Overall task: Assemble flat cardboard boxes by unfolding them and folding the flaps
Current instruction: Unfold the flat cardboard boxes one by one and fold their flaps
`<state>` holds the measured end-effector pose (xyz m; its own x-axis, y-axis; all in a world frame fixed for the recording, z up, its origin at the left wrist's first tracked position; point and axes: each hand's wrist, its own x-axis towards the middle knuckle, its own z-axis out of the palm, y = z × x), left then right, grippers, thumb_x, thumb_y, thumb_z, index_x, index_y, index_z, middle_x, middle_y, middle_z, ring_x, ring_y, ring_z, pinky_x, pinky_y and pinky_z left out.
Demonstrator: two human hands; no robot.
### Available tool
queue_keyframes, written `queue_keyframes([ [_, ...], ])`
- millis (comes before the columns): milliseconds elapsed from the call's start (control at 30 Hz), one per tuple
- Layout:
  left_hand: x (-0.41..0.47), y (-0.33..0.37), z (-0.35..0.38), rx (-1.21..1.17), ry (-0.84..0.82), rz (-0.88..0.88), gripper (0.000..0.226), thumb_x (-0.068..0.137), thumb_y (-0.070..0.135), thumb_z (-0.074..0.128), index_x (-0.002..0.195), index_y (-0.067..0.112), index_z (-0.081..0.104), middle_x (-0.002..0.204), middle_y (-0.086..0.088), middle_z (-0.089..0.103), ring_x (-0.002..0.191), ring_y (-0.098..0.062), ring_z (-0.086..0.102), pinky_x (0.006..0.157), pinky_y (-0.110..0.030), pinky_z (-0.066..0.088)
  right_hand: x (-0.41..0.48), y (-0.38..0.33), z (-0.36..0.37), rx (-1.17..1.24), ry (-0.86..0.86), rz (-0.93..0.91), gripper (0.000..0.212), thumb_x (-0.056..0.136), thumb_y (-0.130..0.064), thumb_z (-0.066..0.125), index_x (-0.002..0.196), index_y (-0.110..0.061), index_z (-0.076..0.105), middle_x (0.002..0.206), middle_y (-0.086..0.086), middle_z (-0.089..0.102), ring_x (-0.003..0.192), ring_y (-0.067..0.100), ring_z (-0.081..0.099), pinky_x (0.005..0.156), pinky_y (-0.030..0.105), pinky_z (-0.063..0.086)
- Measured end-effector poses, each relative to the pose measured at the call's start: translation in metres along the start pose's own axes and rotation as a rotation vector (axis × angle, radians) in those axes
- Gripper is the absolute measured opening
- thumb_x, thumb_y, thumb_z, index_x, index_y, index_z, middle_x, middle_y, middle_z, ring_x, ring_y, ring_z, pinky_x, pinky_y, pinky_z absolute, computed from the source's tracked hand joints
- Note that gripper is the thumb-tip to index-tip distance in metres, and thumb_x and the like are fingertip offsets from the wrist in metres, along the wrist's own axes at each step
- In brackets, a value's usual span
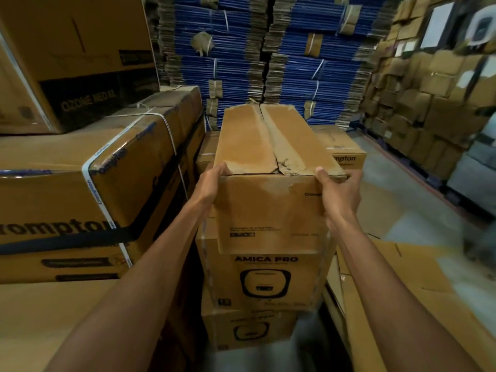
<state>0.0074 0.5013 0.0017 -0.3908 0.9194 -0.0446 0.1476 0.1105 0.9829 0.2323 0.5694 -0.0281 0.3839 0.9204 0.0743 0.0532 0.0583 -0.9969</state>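
Note:
An assembled brown cardboard box point(271, 210) with its two top flaps folded shut sits in the centre, on top of a stack of printed "AMICA PRO" boxes point(265, 280). My left hand point(210, 186) grips the box's near left top corner, thumb on the top flap. My right hand point(339, 194) grips the near right top corner, thumb on the flap and fingers round the side. The top flaps are creased and meet along a middle seam.
Large strapped cartons point(88, 189) stand at the left, with another printed carton point(72, 55) above. Bundles of flat blue-edged cardboard point(268, 49) fill the back wall. Stacked brown boxes point(418, 98) line the right. Flat cardboard sheets point(402, 304) lie at lower right.

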Motion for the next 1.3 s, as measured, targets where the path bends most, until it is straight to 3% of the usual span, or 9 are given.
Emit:
queue_keyframes([
  [233, 0.010, 0.004, -0.001, 0.126, 0.085, 0.094, 0.055, 0.089, 0.036, 0.059, 0.141, 0.022, 0.048, 0.130, 0.005, 0.052, 0.111, -0.015, 0.049, 0.092, -0.036, 0.040, -0.012, 0.025, -0.009, 0.141, -0.087, 0.017, 0.048, 0.093, -0.048, 0.068, 0.129, -0.029, 0.042, 0.128, -0.006, 0.056, 0.111, 0.014, 0.058, 0.090, 0.038, 0.050],
  [300, 0.003, 0.012, 0.002, 0.326, 0.161, 0.321, 0.064, 0.097, 0.027, 0.062, 0.154, 0.018, 0.036, 0.136, 0.009, 0.046, 0.119, -0.008, 0.041, 0.101, -0.028, 0.034, -0.027, 0.055, -0.012, 0.240, 0.113, 0.046, 0.035, 0.094, -0.038, 0.067, 0.121, -0.022, 0.051, 0.125, 0.000, 0.058, 0.110, 0.019, 0.059, 0.089, 0.037, 0.050],
  [367, 0.000, 0.018, 0.010, 0.580, 0.150, 0.614, 0.077, 0.094, 0.033, 0.065, 0.159, 0.018, 0.026, 0.158, 0.000, 0.036, 0.140, -0.014, 0.035, 0.120, -0.039, 0.025, -0.050, 0.093, -0.007, 0.267, 0.245, 0.157, 0.012, 0.095, -0.020, 0.064, 0.103, -0.018, 0.055, 0.107, 0.003, 0.059, 0.104, 0.028, 0.061, 0.078, 0.032, 0.048],
  [433, 0.002, 0.023, 0.024, 0.845, 0.008, 0.750, 0.082, 0.094, 0.044, 0.062, 0.161, 0.022, 0.020, 0.167, -0.005, 0.022, 0.154, -0.024, 0.017, 0.125, -0.054, 0.014, -0.077, 0.130, 0.008, 0.289, 0.091, 0.382, 0.018, 0.095, -0.012, 0.063, 0.113, -0.009, 0.061, 0.099, 0.003, 0.061, 0.099, 0.031, 0.062, 0.074, 0.029, 0.045],
  [533, 0.010, 0.028, 0.053, 1.134, -0.128, 0.768, 0.090, 0.093, 0.059, 0.057, 0.163, 0.025, 0.012, 0.171, -0.004, 0.009, 0.157, -0.028, 0.003, 0.125, -0.058, 0.007, -0.097, 0.156, 0.032, 0.430, -0.198, 0.699, 0.063, 0.093, -0.025, 0.072, 0.148, -0.008, 0.046, 0.133, 0.011, 0.058, 0.125, 0.028, 0.054, 0.103, 0.038, 0.045],
  [633, 0.021, 0.026, 0.069, 1.269, -0.179, 0.698, 0.097, 0.090, 0.066, 0.058, 0.163, 0.025, 0.009, 0.171, -0.005, 0.006, 0.157, -0.034, 0.001, 0.124, -0.060, 0.007, -0.091, 0.156, 0.045, 0.625, -0.305, 0.793, 0.076, 0.092, -0.032, 0.073, 0.154, -0.008, 0.036, 0.158, 0.019, 0.035, 0.146, 0.034, 0.035, 0.118, 0.047, 0.034],
  [967, 0.028, 0.017, 0.078, 1.415, -0.173, 0.651, 0.091, 0.087, 0.063, 0.065, 0.158, 0.024, 0.023, 0.164, -0.008, 0.029, 0.149, -0.035, 0.026, 0.120, -0.059, 0.021, -0.080, 0.154, 0.059, 0.702, -0.310, 0.911, 0.107, 0.071, -0.053, 0.083, 0.157, -0.032, 0.022, 0.163, 0.018, 0.020, 0.144, 0.048, 0.030, 0.106, 0.071, 0.037],
  [1133, 0.027, 0.027, 0.078, 1.406, -0.183, 0.642, 0.083, 0.088, 0.063, 0.065, 0.156, 0.027, 0.032, 0.160, -0.001, 0.039, 0.147, -0.032, 0.033, 0.118, -0.058, 0.026, -0.084, 0.148, 0.066, 0.899, -0.219, 0.859, 0.094, 0.081, -0.039, 0.080, 0.153, -0.034, 0.020, 0.160, 0.017, 0.027, 0.147, 0.041, 0.030, 0.113, 0.063, 0.035],
  [1300, 0.021, 0.054, 0.081, 1.268, -0.130, 0.637, 0.082, 0.088, 0.060, 0.068, 0.156, 0.029, 0.036, 0.146, -0.002, 0.055, 0.130, -0.028, 0.051, 0.109, -0.050, 0.042, -0.069, 0.134, 0.059, 0.978, -0.159, 0.683, 0.107, 0.084, -0.017, 0.080, 0.154, -0.047, 0.005, 0.145, 0.005, 0.045, 0.131, 0.031, 0.047, 0.108, 0.059, 0.039],
])
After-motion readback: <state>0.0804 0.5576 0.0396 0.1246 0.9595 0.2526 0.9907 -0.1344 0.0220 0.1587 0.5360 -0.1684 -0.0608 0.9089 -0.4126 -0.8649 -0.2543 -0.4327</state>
